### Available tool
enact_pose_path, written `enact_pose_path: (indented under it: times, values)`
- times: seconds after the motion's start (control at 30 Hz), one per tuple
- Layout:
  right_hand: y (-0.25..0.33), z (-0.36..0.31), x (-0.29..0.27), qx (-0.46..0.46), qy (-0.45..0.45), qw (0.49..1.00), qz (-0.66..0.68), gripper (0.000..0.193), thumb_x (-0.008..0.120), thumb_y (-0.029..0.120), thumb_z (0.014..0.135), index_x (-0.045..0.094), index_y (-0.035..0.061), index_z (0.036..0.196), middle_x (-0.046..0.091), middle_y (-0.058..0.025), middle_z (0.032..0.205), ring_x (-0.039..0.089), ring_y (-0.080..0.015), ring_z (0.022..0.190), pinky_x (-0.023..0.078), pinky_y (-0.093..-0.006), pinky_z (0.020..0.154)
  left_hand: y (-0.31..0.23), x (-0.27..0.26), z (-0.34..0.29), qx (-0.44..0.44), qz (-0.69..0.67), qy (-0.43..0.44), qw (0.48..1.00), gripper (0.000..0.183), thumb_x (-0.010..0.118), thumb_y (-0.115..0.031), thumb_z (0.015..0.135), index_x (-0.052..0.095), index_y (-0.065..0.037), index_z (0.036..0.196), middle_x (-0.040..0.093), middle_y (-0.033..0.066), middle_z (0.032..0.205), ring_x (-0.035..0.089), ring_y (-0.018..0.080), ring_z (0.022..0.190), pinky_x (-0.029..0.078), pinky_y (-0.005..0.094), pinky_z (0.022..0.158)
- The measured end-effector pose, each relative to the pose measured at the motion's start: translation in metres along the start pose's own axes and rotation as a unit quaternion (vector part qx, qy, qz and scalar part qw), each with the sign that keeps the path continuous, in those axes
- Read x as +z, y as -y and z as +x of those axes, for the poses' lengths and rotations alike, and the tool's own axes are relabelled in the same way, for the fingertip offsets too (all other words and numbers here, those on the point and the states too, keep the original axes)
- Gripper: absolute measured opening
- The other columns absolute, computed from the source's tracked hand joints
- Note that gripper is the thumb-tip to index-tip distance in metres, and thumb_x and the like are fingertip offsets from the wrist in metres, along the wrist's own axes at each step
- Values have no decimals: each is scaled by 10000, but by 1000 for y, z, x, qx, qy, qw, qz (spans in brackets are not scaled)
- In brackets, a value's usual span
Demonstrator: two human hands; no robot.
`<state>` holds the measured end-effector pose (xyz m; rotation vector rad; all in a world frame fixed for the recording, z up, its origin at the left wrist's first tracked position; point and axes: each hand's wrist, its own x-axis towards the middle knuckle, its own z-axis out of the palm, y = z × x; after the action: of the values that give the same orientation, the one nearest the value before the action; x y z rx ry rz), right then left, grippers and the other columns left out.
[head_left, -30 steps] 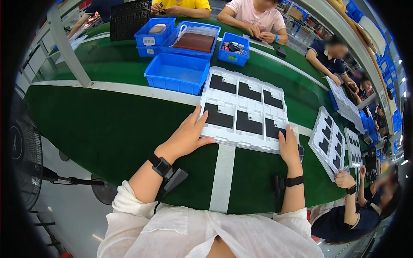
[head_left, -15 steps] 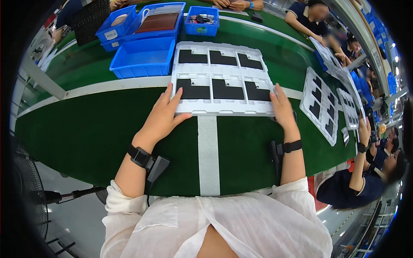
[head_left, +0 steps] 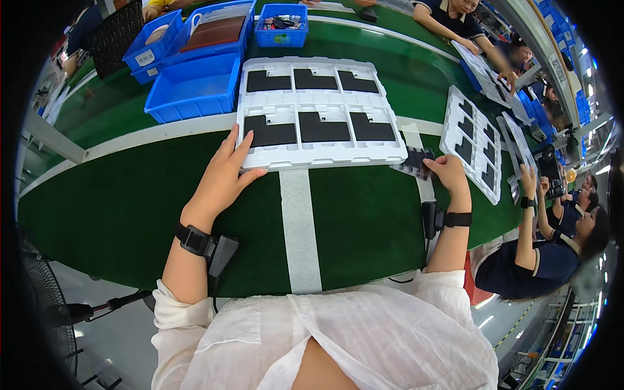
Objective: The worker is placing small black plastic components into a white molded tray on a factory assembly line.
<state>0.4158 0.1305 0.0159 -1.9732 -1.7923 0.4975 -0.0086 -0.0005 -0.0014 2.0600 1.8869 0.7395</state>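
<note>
A white moulded plastic tray [head_left: 331, 156] lies on the green table in front of me, with black L-shaped pieces [head_left: 324, 131] in its compartments. My left hand [head_left: 218, 174] rests against its front left corner, fingers spread and thumb along the near edge. To the right of the tray, my right hand [head_left: 451, 175] pinches the edge of a dark sheet with clear, shiny film [head_left: 415, 162]. Part of this sheet lies against or under the tray's right edge; which of these I cannot tell. Black straps with small dark devices sit on both wrists.
Blue bins [head_left: 195, 84] stand beyond the tray to the left, and a small blue bin [head_left: 281, 26] holds assorted small items. Another white tray [head_left: 472, 143] with black pieces lies to the right. A co-worker [head_left: 539, 240] sits at the right, others farther back.
My right hand has left the tray's right edge, moved right and taken hold of the dark sheet. My left hand stays at the tray's corner. The whole view has shifted slightly.
</note>
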Motion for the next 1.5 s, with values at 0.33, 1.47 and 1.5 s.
enact_pose_path:
  times: [0.33, 1.47, 1.5]
  values:
    - [-3, -1, 4, -18, -92, 995, 30, 311, 669, 218, 753, 582, -51, 622, 507, -126, 502, 442, -163, 472, 386, -342, 501, 1, 3, 0, 10, -9, -1, 1000, 642, 644, -257, 813, 352, -77, 1356, 224, 208, 1439, 316, 356, 1286, 322, 377, 1026]
    - [194, -123, 69, -231, 266, 870, 345, 152, 657, 55, 789, 619, -29, 909, 650, -88, 790, 585, -80, 607, 457, -200, 538, -42, -12, -13, -16, -468, 13, 884, 115, 696, -119, 773, 667, -7, 762, 651, 35, 703, 558, 63, 625, 436, 214, 583]
    - [196, -123, 68, -173, 312, 836, 416, 173, 657, 75, 803, 614, -41, 924, 656, -94, 795, 601, -88, 634, 474, -199, 562, -43, -12, -13, 2, -460, 12, 888, 120, 698, -124, 767, 663, -10, 752, 648, 38, 690, 557, 69, 610, 434, 219, 579]
